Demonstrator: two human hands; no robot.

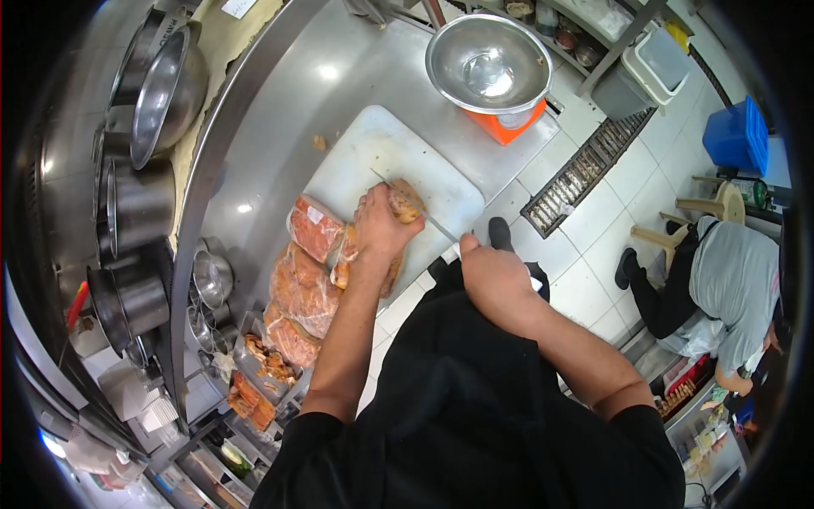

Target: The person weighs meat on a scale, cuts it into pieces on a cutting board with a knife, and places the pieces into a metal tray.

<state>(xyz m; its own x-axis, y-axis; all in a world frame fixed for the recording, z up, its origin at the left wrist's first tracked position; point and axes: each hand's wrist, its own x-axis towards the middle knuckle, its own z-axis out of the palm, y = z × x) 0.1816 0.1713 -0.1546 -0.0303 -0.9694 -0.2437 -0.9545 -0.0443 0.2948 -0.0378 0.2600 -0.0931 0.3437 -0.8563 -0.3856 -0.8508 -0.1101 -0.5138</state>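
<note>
My right hand (496,284) is closed around the handle of a knife. Its thin blade (439,231) reaches up and left across the white cutting board (373,140), passing a browned piece of meat (405,200). My left hand (381,227) grips that meat from above, fingers curled over its left side and partly hiding it. Beside my left wrist lie more browned pieces (343,259) and a plastic-wrapped pack of reddish meat (315,227). Larger bagged meat (301,293) lies further down along the counter.
A steel bowl (458,59) sits on an orange scale (509,127) at the counter's far right. Cooked strips (270,360) fill a metal tray. Pots (140,199) line the left shelf. Another person (733,271) bends over at right, near a blue bin (736,136).
</note>
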